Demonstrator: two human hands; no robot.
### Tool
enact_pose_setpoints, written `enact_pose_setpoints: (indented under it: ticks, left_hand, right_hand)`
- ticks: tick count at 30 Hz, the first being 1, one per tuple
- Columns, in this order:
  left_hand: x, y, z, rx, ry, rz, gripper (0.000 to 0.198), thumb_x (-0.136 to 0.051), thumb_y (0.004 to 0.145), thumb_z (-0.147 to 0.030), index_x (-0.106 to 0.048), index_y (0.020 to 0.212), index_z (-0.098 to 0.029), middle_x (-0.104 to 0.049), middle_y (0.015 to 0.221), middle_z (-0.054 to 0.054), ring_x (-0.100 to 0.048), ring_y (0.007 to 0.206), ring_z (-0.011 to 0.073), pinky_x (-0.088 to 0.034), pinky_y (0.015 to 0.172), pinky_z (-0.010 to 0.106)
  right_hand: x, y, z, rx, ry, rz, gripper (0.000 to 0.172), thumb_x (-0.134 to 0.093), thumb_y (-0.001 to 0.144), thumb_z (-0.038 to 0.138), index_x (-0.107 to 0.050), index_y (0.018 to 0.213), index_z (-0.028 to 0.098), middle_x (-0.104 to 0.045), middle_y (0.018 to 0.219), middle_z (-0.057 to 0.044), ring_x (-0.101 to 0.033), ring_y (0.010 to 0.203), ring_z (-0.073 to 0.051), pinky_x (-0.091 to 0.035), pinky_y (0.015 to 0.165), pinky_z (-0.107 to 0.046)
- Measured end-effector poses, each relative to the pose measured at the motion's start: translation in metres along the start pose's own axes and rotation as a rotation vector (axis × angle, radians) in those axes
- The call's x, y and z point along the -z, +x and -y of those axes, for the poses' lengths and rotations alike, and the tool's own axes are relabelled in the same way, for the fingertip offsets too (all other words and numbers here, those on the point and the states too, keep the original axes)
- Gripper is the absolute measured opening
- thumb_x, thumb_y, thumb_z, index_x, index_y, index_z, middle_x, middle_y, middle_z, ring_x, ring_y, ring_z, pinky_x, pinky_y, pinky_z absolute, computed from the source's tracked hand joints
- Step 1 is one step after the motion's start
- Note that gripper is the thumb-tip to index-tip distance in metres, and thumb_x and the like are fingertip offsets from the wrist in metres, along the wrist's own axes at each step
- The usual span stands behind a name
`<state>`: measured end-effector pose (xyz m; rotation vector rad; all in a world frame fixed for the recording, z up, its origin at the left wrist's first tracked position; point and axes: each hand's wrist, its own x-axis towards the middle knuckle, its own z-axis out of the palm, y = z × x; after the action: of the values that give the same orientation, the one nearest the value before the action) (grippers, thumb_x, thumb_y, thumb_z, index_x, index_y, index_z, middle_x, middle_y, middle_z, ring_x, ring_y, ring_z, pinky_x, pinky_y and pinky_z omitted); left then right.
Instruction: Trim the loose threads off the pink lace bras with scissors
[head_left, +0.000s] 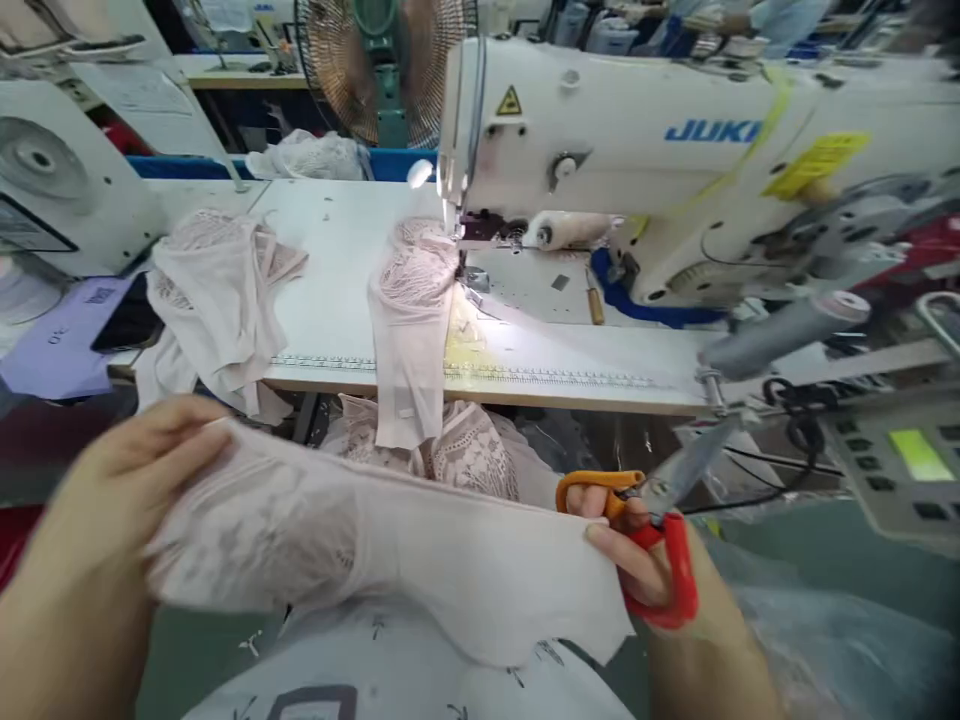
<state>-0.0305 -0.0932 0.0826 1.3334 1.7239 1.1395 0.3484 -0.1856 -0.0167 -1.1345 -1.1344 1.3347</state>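
Observation:
A pale pink bra piece, with a lace cup at its left end and plain fabric at its right, is stretched between my hands above my lap. My left hand is closed on the upper corner of the lace end. My right hand pinches the upper edge of the plain end. Scissors with one orange and one red handle also sit in my right hand, blades pointing up and away from the fabric. Another lace bra piece lies at the sewing machine's needle and hangs over the table edge.
The white JUKI sewing machine stands on the table. Similar pieces are piled at left, and more lace pieces lie below the edge. A control panel juts out at right; a fan stands behind.

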Motion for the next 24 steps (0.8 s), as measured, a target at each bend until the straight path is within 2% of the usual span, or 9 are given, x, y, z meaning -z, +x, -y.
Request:
enact_pose_setpoints:
  ticks: [3,7,11,17,19,21,22,23,24]
  left_hand:
    - [-0.031,0.027,0.018,0.101,-0.189,0.182,0.017,-0.078,0.062,-0.021,-0.064,0.069,-0.016,-0.06,0.06,-0.006,-0.051,0.056,0.0075,-0.04,0.052,0.015]
    - [-0.063,0.058,0.04,0.113,-0.246,0.265,0.015,-0.074,0.061,-0.023,-0.063,0.069,-0.016,-0.059,0.058,-0.003,-0.052,0.056,0.0095,-0.041,0.053,0.018]
    - [-0.073,0.075,0.045,0.13,-0.224,0.289,0.019,-0.073,0.057,-0.028,-0.062,0.066,-0.015,-0.058,0.055,-0.002,-0.052,0.053,0.0112,-0.041,0.051,0.022]
    - [-0.074,0.081,0.03,0.14,-0.034,0.278,0.012,-0.067,0.064,-0.026,-0.062,0.07,-0.017,-0.057,0.057,-0.002,-0.052,0.055,0.0132,-0.041,0.054,0.024]
    - [-0.073,0.078,0.022,0.017,0.242,0.212,0.013,-0.066,0.069,-0.026,-0.064,0.078,-0.017,-0.06,0.066,0.0,-0.054,0.063,0.0164,-0.041,0.058,0.026]
    - [-0.074,0.071,0.012,-0.292,0.629,0.099,0.016,-0.062,0.077,-0.027,-0.064,0.089,-0.017,-0.065,0.081,0.004,-0.058,0.078,0.0218,-0.043,0.066,0.03]
    - [-0.077,0.068,0.007,-0.495,0.772,0.101,0.017,-0.059,0.081,-0.026,-0.063,0.094,-0.017,-0.066,0.088,0.006,-0.059,0.085,0.0234,-0.045,0.07,0.032]
    - [-0.081,0.064,0.003,-0.696,0.843,0.17,0.017,-0.057,0.084,-0.024,-0.062,0.098,-0.017,-0.066,0.093,0.007,-0.059,0.09,0.0238,-0.046,0.075,0.033]
    - [-0.086,0.06,0.0,-0.859,0.841,0.302,0.017,-0.055,0.086,-0.021,-0.061,0.101,-0.016,-0.067,0.097,0.007,-0.06,0.093,0.0233,-0.047,0.079,0.034]
  right_hand:
    - [0.004,0.018,-0.014,-0.046,-0.16,-0.099,0.017,-0.064,0.081,0.034,-0.055,0.078,0.021,-0.052,0.079,-0.003,-0.049,0.069,-0.016,-0.04,0.059,-0.028]
    - [0.009,0.035,-0.03,0.012,-0.194,-0.15,0.015,-0.062,0.083,0.031,-0.054,0.077,0.02,-0.052,0.076,-0.002,-0.051,0.07,-0.016,-0.041,0.064,-0.028]
    - [0.011,0.044,-0.038,0.06,-0.1,-0.153,0.011,-0.06,0.085,0.027,-0.052,0.077,0.023,-0.054,0.081,-0.002,-0.054,0.079,-0.017,-0.043,0.072,-0.03]
    - [0.009,0.055,-0.039,0.058,-0.107,-0.226,0.011,-0.058,0.086,0.024,-0.052,0.077,0.024,-0.054,0.079,-0.001,-0.053,0.077,-0.017,-0.043,0.069,-0.03]
    - [0.009,0.058,-0.039,0.051,-0.121,-0.234,0.01,-0.058,0.086,0.024,-0.052,0.078,0.024,-0.054,0.079,-0.001,-0.053,0.077,-0.017,-0.043,0.069,-0.029]
    - [0.009,0.06,-0.038,0.04,-0.144,-0.228,0.01,-0.058,0.086,0.023,-0.052,0.078,0.024,-0.054,0.079,-0.001,-0.053,0.077,-0.016,-0.043,0.068,-0.029]
    - [0.01,0.06,-0.038,0.035,-0.157,-0.223,0.01,-0.057,0.087,0.023,-0.052,0.079,0.024,-0.054,0.079,-0.001,-0.054,0.077,-0.016,-0.043,0.068,-0.029]
    - [0.01,0.061,-0.037,0.033,-0.166,-0.219,0.009,-0.057,0.087,0.023,-0.053,0.079,0.024,-0.054,0.079,-0.001,-0.054,0.077,-0.016,-0.044,0.068,-0.028]
    - [0.011,0.061,-0.036,0.033,-0.175,-0.218,0.009,-0.057,0.087,0.023,-0.053,0.079,0.024,-0.055,0.079,-0.001,-0.054,0.077,-0.016,-0.044,0.068,-0.028]
